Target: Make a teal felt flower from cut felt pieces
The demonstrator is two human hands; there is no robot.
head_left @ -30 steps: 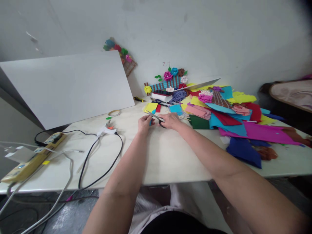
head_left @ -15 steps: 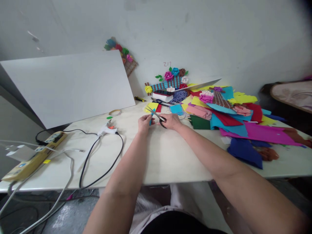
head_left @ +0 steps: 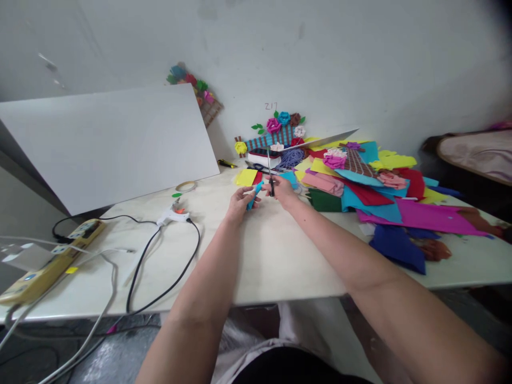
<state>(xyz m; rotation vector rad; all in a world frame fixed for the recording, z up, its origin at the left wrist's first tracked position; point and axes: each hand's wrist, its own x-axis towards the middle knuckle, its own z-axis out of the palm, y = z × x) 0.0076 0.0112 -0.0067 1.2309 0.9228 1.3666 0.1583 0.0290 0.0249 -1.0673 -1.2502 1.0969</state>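
My left hand (head_left: 240, 202) pinches a small blue piece of crepe paper (head_left: 255, 196) above the white table. Close beside it, my right hand (head_left: 282, 191) is closed around the black handles of a pair of scissors (head_left: 271, 182). The blades point up and away from me, apart from the blue paper. Just beyond my hands lie a yellow paper square (head_left: 246, 177) and another blue paper piece (head_left: 288, 178).
Coloured paper (head_left: 376, 205) is heaped at the right. A white glue gun (head_left: 173, 214) with a looping cord, a tape roll (head_left: 186, 186) and a yellow power strip (head_left: 64, 261) lie left. A white board (head_left: 116, 144) leans on the wall, near a utility knife (head_left: 226, 163).
The scissors have swung from pointing left across the blue paper to pointing upward, away from it. The blue paper in my left hand now tilts to the right.
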